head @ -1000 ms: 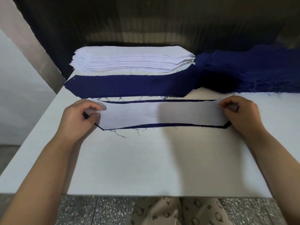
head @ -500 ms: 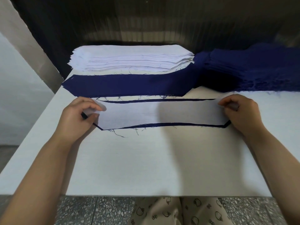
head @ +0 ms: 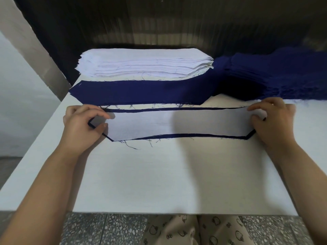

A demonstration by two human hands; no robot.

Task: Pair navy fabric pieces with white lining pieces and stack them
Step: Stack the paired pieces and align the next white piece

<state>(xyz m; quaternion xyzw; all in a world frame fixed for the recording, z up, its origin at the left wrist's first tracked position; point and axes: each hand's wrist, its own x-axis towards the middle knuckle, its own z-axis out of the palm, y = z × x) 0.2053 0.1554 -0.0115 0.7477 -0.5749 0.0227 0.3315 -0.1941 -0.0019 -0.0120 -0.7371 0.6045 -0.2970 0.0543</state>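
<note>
A white lining piece (head: 177, 123) lies flat on a navy fabric piece (head: 194, 135) in the middle of the table; only a thin navy border shows around it. My left hand (head: 80, 126) pinches the pair's left end between thumb and fingers. My right hand (head: 273, 121) pinches the right end the same way. Behind them a flat pile of navy pieces (head: 138, 92) stretches across the table. Further back stands a tall stack of white lining pieces (head: 145, 65), and a heap of navy pieces (head: 276, 73) sits at the back right.
The white table (head: 159, 177) ends at a front edge near my lap. A grey slanted beam (head: 30, 45) rises at the left. A dark wall stands behind the stacks. Speckled floor shows below the table.
Both hands stay on the ends of the pair. The lining sits a little straighter over the navy piece; otherwise almost nothing has moved.
</note>
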